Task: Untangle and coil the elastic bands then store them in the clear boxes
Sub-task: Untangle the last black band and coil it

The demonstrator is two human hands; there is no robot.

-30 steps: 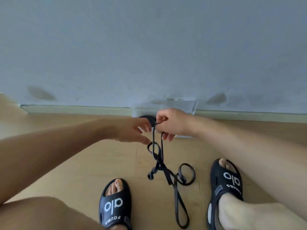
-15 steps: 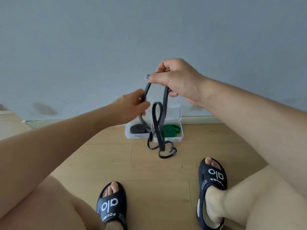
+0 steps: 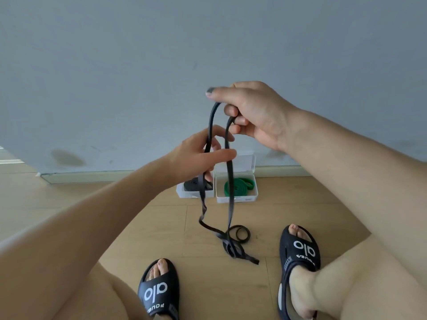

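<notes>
A grey wall [image 3: 208, 42] meets a wooden floor [image 3: 138, 227], where two clear boxes stand side by side: the left box [image 3: 184, 195] holds a coiled black band, the right box [image 3: 238, 197] a green band [image 3: 238, 186]. The right hand [image 3: 251, 114], raised, curls its fingers round the top loop of a black elastic band [image 3: 228, 181]. The left hand [image 3: 196, 155], lower, pinches one strand between thumb and fingers. The band's tangled end lies on the floor between two black sandals.
</notes>
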